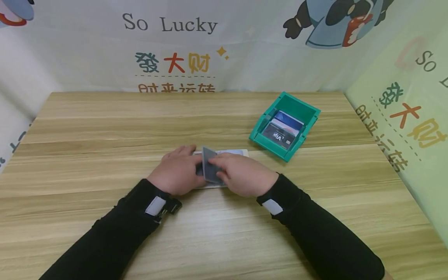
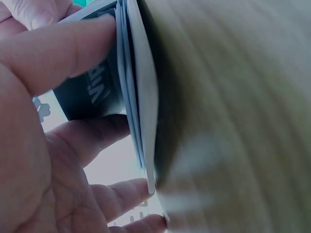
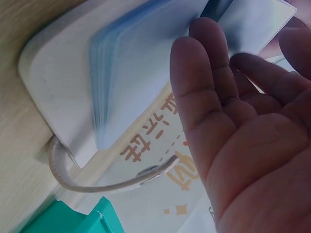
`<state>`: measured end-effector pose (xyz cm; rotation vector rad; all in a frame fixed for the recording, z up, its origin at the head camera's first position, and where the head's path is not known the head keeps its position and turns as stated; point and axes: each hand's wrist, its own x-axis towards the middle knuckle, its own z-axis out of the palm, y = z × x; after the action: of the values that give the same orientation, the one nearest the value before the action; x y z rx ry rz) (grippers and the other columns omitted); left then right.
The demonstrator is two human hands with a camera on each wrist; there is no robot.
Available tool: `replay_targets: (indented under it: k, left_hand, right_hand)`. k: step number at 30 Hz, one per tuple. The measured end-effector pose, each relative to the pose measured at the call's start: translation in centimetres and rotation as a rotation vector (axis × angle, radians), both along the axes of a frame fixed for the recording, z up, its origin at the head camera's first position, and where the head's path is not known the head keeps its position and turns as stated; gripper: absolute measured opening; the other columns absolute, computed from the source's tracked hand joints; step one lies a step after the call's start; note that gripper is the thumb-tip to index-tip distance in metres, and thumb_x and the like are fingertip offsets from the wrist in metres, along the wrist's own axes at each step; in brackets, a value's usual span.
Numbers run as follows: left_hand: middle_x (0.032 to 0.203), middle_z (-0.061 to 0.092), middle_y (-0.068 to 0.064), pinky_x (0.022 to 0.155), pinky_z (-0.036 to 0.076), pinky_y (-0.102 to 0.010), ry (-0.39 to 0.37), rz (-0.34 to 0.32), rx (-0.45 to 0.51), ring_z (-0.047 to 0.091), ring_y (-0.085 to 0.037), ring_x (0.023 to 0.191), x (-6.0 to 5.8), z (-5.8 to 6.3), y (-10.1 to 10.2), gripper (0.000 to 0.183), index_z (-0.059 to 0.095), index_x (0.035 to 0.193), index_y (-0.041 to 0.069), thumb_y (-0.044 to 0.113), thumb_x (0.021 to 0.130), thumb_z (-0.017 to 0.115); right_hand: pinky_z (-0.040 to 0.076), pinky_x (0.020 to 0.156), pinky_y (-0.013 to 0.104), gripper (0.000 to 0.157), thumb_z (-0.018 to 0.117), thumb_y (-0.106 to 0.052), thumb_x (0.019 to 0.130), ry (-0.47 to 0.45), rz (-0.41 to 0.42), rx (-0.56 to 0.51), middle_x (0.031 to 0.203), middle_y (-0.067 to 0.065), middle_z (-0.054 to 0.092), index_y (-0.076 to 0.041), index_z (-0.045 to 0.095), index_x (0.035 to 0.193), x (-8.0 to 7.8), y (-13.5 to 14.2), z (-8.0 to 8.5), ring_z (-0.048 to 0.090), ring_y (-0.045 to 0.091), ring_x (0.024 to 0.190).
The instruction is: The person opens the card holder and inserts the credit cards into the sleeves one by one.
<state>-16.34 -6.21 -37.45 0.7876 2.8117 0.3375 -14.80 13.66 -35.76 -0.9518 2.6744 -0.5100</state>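
A small card holder (image 1: 239, 152) with a pale cover and clear plastic pages (image 3: 131, 68) lies open between both hands. My left hand (image 1: 178, 171) grips its left part, the thumb over a dark card (image 2: 85, 99) marked VIP and other fingers at the holder's edge. My right hand (image 1: 248, 173) pinches an upright grey leaf (image 1: 209, 165) near the middle of the holder. In the right wrist view, the leaf's pale face (image 3: 265, 26) shows between thumb and fingers. A curved strap (image 3: 112, 188) sticks out from the cover.
Behind my right hand, a green open box (image 1: 297, 105) stands on the wooden table (image 1: 140, 120). Inside it lie cards, a dark VIP card (image 1: 278, 135) uppermost at the near end. Printed white cloth (image 1: 245, 66) hangs along the table's back and sides.
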Motion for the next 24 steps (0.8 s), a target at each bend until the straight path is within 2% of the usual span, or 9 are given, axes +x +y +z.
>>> replay_targets:
  k: [6,14,24]
  left_hand:
    - [0.145,0.031,-0.022,0.098,0.027,-0.065,-0.034,0.010,-0.001,0.023,-0.044,0.128,-0.12,-0.13,-0.16,0.075,0.052,0.135,0.022,0.065,0.074,0.065]
    - [0.146,0.028,-0.022,0.098,0.024,-0.067,-0.056,0.019,0.018,0.021,-0.045,0.128,-0.52,-0.42,-0.47,0.076,0.052,0.135,0.026,0.065,0.071,0.068]
    - [0.148,0.023,-0.022,0.100,0.021,-0.065,-0.111,0.047,0.011,0.018,-0.045,0.129,-0.74,0.00,-0.67,0.097,0.041,0.142,0.014,0.062,0.065,0.073]
  right_hand:
    - [0.037,0.100,0.030,0.040,0.049,-0.016,0.097,0.012,0.010,0.057,0.139,0.007,0.044,-0.007,0.048,0.136,0.07,-0.12,-0.13,0.037,0.013,0.123]
    - [0.039,0.098,0.030,0.040,0.051,-0.016,0.096,0.039,0.031,0.086,0.136,0.008,0.047,-0.005,0.050,0.134,0.24,-0.21,-0.04,0.040,0.014,0.121]
    - [0.040,0.097,0.032,0.039,0.052,-0.017,0.095,0.088,0.069,0.136,0.133,0.008,0.049,-0.003,0.053,0.131,0.38,-0.23,-0.22,0.044,0.016,0.117]
